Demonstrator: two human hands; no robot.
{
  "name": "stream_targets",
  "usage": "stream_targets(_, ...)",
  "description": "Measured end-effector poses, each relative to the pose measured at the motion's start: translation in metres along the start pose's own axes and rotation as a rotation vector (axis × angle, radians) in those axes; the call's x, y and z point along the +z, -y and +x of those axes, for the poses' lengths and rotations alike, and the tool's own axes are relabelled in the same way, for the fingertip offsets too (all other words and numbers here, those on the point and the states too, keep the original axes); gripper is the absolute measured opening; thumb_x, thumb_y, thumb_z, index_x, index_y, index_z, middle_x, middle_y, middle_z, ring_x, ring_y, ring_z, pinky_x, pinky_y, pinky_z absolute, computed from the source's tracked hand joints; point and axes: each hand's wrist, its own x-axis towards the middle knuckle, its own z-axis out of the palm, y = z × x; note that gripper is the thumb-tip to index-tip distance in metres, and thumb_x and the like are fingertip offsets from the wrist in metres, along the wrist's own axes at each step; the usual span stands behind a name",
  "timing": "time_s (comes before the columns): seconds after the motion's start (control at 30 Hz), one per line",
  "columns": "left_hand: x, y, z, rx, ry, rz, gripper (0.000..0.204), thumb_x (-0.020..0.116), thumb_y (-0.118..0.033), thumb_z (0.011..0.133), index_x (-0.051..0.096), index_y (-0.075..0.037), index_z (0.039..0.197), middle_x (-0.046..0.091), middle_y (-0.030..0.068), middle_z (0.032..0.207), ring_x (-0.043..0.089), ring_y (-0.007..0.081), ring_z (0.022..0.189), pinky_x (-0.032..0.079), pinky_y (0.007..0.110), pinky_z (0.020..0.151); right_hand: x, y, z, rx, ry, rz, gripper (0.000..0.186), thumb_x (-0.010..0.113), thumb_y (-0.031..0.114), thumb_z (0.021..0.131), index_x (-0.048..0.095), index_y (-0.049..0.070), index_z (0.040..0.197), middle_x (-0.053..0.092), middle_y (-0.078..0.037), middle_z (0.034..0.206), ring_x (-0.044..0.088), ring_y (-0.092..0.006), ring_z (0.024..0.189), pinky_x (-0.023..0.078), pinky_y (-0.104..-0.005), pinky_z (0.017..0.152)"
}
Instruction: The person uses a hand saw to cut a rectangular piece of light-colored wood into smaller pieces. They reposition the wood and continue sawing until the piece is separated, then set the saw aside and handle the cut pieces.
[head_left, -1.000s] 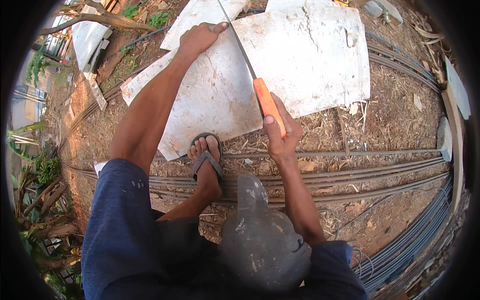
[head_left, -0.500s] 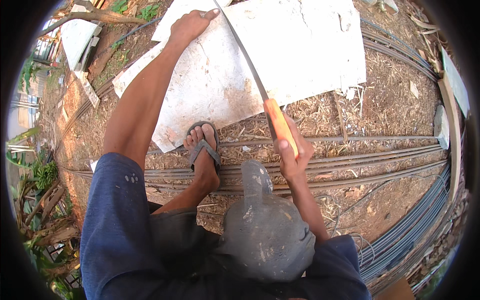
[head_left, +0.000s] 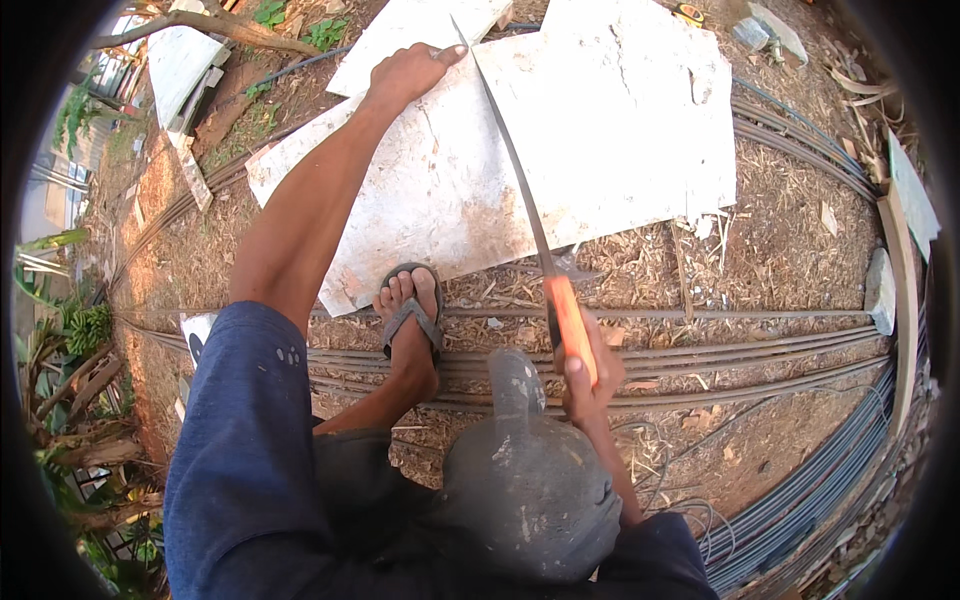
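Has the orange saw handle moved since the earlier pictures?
Yes: judged against the white board, the handle moved downward in view, past the board's near edge.

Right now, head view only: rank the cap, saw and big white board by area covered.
1. Big white board
2. Cap; it looks nearest the camera, so real size is unsure
3. Saw, long but thin
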Motion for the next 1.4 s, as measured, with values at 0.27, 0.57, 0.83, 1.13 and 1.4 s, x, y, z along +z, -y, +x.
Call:
stream_targets(0.27, 0.004, 0.001, -0.003, -0.003, -0.011, 0.009, 0.081, 0.033, -0.074, 0.083, 0.062, -0.008, 0.119, 0.064, 0.0208, 0.110, 0.058, 0.0359, 0.109, 0.042, 0.044, 0.094, 0.010, -0.040, 0.025, 0.115, -0.010, 0.127, 0.047, 0.053, 0.025, 0.087, 0.057, -0.006, 0.122, 0.056, -0.002, 0.063, 0.049, -0.0088, 0.054, 0.039, -0.0247, 0.050)
stream_targets(0.57, -0.012, -0.010, 0.020, -0.039, 0.171, -0.142, 0.098, 0.052, -0.086, 0.056, 0.069, 0.004, 0.093, 0.068, 0.0193, 0.089, 0.067, 0.0301, 0.084, 0.048, 0.042, 0.069, 0.034, -0.049, 0.040, 0.051, 0.061, 0.175, 0.049, 0.056, 0.023, 0.088, 0.052, -0.007, 0.127, 0.067, -0.015, 0.099, 0.059, -0.0113, 0.076, 0.047, -0.0253, 0.069)
stream_targets(0.83, 0.002, -0.024, 0.013, -0.162, 0.085, -0.194, 0.086, 0.070, -0.072, 0.054, 0.067, 0.002, 0.099, 0.069, 0.0171, 0.092, 0.067, 0.0312, 0.088, 0.051, 0.037, 0.075, -0.002, -0.032, 0.000, 0.166, 0.089, 0.088, 0.049, 0.057, 0.020, 0.086, 0.050, -0.006, 0.128, 0.062, -0.008, 0.077, 0.055, -0.0094, 0.067, 0.045, -0.0257, 0.061)
stream_targets(1.13, -0.003, -0.032, 0.000, -0.147, -0.003, -0.105, 0.083, 0.068, -0.073, 0.057, 0.069, 0.001, 0.095, 0.069, 0.0159, 0.089, 0.068, 0.0288, 0.084, 0.050, 0.034, 0.073, -0.001, -0.017, 0.011, -0.014, 0.038, 0.021, 0.048, 0.058, 0.019, 0.084, 0.054, -0.008, 0.123, 0.065, -0.014, 0.078, 0.056, -0.0154, 0.055, 0.045, -0.0275, 0.055)
stream_targets(1.4, 0.008, -0.029, 0.003, -0.098, -0.043, -0.114, 0.084, 0.068, -0.074, 0.056, 0.069, 0.001, 0.094, 0.070, 0.0145, 0.084, 0.069, 0.0279, 0.078, 0.050, 0.034, 0.075, -0.054, 0.004, -0.079, 0.127, 0.026, 0.139, 0.056, 0.055, 0.032, 0.085, 0.055, -0.012, 0.119, 0.069, -0.020, 0.096, 0.069, -0.0192, 0.073, 0.051, -0.0260, 0.064)
